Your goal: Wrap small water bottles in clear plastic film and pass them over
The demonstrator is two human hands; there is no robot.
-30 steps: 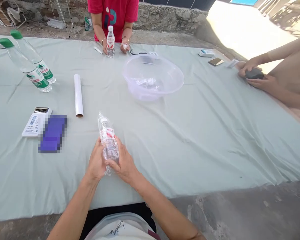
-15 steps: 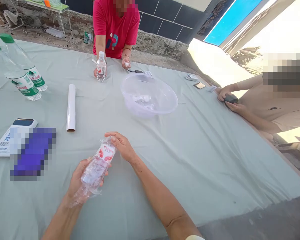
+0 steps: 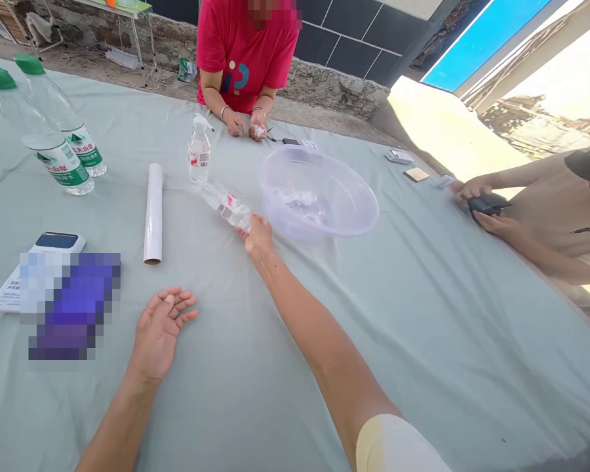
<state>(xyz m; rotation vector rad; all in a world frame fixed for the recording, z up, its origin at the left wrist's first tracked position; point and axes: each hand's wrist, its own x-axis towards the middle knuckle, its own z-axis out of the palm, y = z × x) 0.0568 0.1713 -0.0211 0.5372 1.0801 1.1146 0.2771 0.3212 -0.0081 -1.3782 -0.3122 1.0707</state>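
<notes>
My right hand (image 3: 256,235) reaches out over the table and grips one end of a small plastic water bottle (image 3: 233,208) with a red and white label. Clear film covered this bottle a moment ago; the wrap is hard to make out now. It lies tilted, its far end close to a similar upright water bottle (image 3: 199,157); whether they touch I cannot tell. My left hand (image 3: 160,328) rests near the table's front, palm up, fingers apart and holding nothing. To the right of the held bottle stands a translucent basin (image 3: 319,223) with clear crumpled things inside.
A white film roll (image 3: 153,213) lies left of centre. Two large green-capped bottles (image 3: 63,164) stand at the left, above a white device (image 3: 17,288) and a blurred purple item (image 3: 78,301). One person (image 3: 246,59) leans on the far edge; another (image 3: 545,210) sits at the right.
My right hand has carried the bottle forward toward the upright one. My left hand has let go of it. The person opposite has drawn a hand away from the upright bottle.
</notes>
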